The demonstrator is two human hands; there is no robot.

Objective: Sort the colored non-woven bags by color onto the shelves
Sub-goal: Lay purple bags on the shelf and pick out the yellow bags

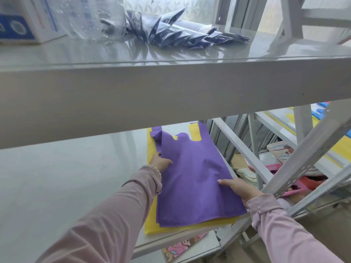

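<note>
Purple non-woven bag (191,173) lies flat on a yellow bag (152,224) at the right end of the lower shelf (57,177). The left hand (160,162) clasps its left edge. The right hand (239,188) pinches its right edge, thumb on top and fingers apparently underneath.

Soft, bright daylight comes through the frosted window (199,10) behind the upper shelf (171,84). The shelf's glossy top throws back white glare and mirrors the foil packets (180,35) lying on it. Under the shelf the light is dimmer and even, with only faint shadows. At its left end the box (19,21) looks blurred, and its long front edge bows slightly, as through a wide lens.
</note>
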